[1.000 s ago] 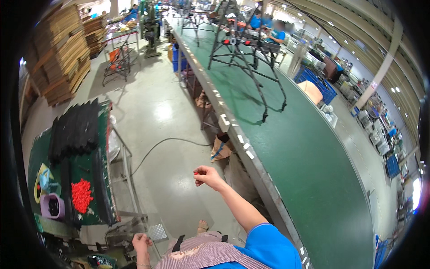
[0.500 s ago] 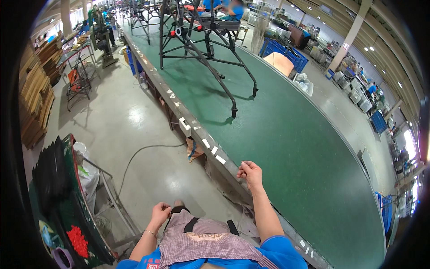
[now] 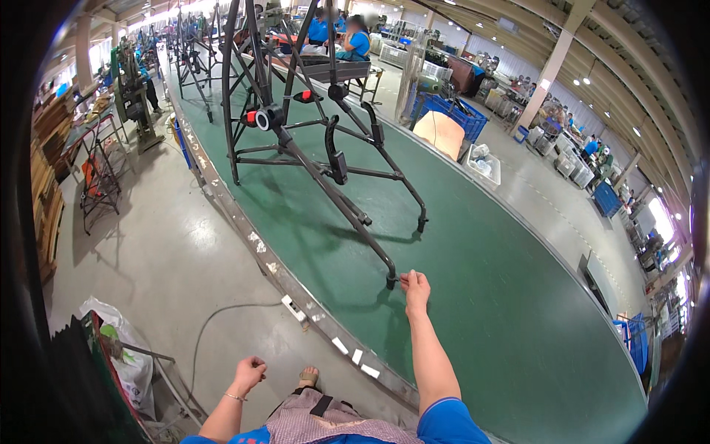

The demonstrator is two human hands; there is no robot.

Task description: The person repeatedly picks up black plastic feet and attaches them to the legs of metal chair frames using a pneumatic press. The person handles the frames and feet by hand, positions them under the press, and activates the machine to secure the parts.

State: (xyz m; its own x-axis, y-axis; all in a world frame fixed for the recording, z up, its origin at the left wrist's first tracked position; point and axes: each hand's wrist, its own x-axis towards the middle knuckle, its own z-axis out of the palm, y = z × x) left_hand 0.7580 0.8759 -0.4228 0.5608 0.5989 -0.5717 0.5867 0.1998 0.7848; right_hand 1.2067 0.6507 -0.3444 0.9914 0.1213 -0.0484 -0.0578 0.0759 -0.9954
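Note:
A black tubular metal frame (image 3: 379, 252) with red parts on its joints stands on the long green belt (image 3: 510, 318). My right hand (image 3: 416, 291) reaches over the belt, its thumb and fingers pinched together right beside the foot (image 3: 391, 282) of the frame's nearest leg. The fingertips appear to touch that foot; anything small between them is too fine to make out. Lower left, my left hand (image 3: 250, 372) hangs over the floor beside the belt, fingers curled in, and what they may hold is hidden.
The belt's metal edge (image 3: 270, 266) curves along my left, with white pieces (image 3: 339, 345) stuck to it. A cable (image 3: 209, 323) lies on the floor near a white bag (image 3: 133, 366). More black frames (image 3: 194, 63) stand farther up; co-workers (image 3: 357, 43) sit at the far side.
I have come closer to the frame, which now looks larger and nearer. My right hand has gone from above the belt's edge to the frame's foot. My left hand stays low, curled.

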